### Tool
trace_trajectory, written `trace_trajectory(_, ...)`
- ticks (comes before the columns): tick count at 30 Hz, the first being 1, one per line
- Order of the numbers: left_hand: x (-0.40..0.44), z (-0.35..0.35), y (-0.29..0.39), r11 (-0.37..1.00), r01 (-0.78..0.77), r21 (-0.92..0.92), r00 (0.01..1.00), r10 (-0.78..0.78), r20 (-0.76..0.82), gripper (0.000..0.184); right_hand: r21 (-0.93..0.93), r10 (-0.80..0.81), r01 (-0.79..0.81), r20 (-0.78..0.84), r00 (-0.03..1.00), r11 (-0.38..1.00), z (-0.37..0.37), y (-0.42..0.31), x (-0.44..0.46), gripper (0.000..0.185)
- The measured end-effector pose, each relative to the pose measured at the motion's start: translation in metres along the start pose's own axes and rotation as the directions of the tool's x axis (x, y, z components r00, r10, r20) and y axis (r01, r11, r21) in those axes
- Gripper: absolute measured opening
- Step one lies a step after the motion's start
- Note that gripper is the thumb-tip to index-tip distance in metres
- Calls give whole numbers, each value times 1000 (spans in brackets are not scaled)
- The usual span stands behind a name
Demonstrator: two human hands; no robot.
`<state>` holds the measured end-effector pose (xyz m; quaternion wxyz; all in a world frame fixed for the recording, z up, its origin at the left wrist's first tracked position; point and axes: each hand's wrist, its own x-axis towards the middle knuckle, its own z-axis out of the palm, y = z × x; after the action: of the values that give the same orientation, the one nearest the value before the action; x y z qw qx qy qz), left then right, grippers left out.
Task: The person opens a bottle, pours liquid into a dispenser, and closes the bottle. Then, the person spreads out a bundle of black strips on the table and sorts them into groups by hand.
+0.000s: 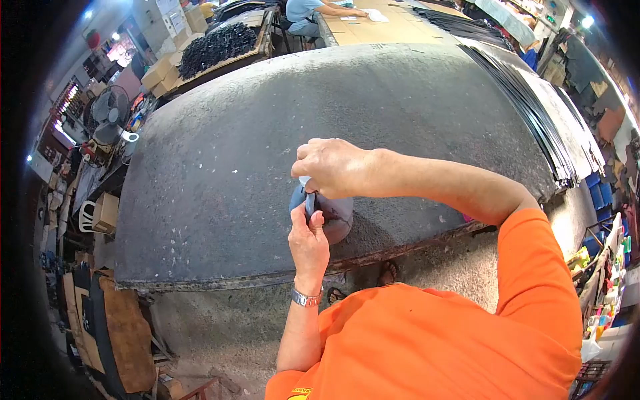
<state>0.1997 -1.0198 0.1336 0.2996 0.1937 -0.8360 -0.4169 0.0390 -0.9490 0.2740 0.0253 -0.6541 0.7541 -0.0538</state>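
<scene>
My left hand (309,247), with a metal watch (307,297) on its wrist, pinches a small dark, narrow piece (310,203) upright between thumb and fingers. Just above it, my right hand (333,168) is closed, fingers curled down towards the top of that piece. A small pale bit (305,180) shows under the right fingers; its kind is hidden by the hand. Right behind the hands, a rounded grey-brown container (339,217) stands on the dark worktable (220,160) near its front edge. My hands partly cover it.
Long black strips (527,107) lie along the table's right side. A heap of black pieces (219,50) sits on another table at the back left. Another person (317,15) works at a cardboard-covered table (393,30) beyond. A fan (110,107) stands at left.
</scene>
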Motion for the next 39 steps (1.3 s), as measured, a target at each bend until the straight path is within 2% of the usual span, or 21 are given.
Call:
trace_trajectory(1, 0, 1, 1, 1000, 5, -6, 1000, -5, -5, 20, -22, 5, -5, 2, 1000, 1000, 2, -1, 0, 32)
trace_trajectory(4, -1, 2, 2, 1000, 8, -11, 1000, -8, 0, 21, -17, 157, -157, 25, 987, 987, 13, -8, -2, 36)
trace_trajectory(7, 0, 0, 2, 1000, 9, -11, 1000, -9, -4, 21, -71, 29, -40, -138, 990, 997, 14, 1, -14, 41)
trace_trajectory(8, 0, -1, 4, 1000, 17, -19, 1000, -17, -4, 21, -147, -93, 45, -338, 937, 988, 19, 8, -18, 41)
trace_trajectory(11, -1, 2, 4, 999, 33, -16, 999, -33, -13, 21, -46, -197, 192, -320, 927, 980, 31, 21, -10, 41)
trace_trajectory(14, 0, 3, 3, 999, 33, -11, 999, -33, -17, 21, 60, -66, 76, -148, 987, 995, 27, 17, -2, 38)
trace_trajectory(17, -1, 1, 6, 999, 39, -25, 999, -40, -27, 22, 0, 90, -91, -97, 991, 996, 8, 1, -5, 38)
trace_trajectory(18, -1, 2, 6, 999, 44, -22, 999, -44, -29, 22, -61, 80, -88, -118, 990, 994, 10, 2, -4, 39)
trace_trajectory(21, -2, 3, 6, 999, 43, -14, 999, -44, -21, 23, -5, -1, 0, -307, 952, 1000, 20, 6, -10, 36)
trace_trajectory(23, -3, 4, 3, 997, 72, -23, 997, -73, -14, 26, 98, 8, 20, -275, 961, 995, 26, 7, -7, 30)
trace_trajectory(25, -4, 4, 10, 996, 90, -24, 996, -91, -16, 29, 223, 77, -34, -189, 979, 974, 24, 6, -6, 21)
trace_trajectory(27, -3, 2, 17, 989, 128, -71, 992, -127, 21, 30, 215, 100, -45, -251, 963, 976, 21, 0, -13, 23)
trace_trajectory(29, 1, -2, 7, 984, 125, -124, 990, -114, 87, 28, 160, 146, -93, -360, 921, 983, 40, -5, -8, 35)
trace_trajectory(31, 9, -6, -13, 959, 104, -264, 979, -53, 196, 28, -12, 198, -225, -429, 881, 974, 42, -17, -6, 43)
trace_trajectory(34, 12, -13, -15, 933, 71, -352, 967, 22, 252, 30, 134, 419, -397, -242, 875, 908, 44, -23, 3, 49)
trace_trajectory(37, 15, -7, -28, 909, 35, -415, 967, 74, 245, 31, -7, 437, -498, -470, 767, 867, 48, -41, -6, 51)
trace_trajectory(39, 20, -6, -35, 883, 56, -466, 962, 78, 262, 31, 107, 470, -474, -430, 771, 874, 50, -40, -6, 41)
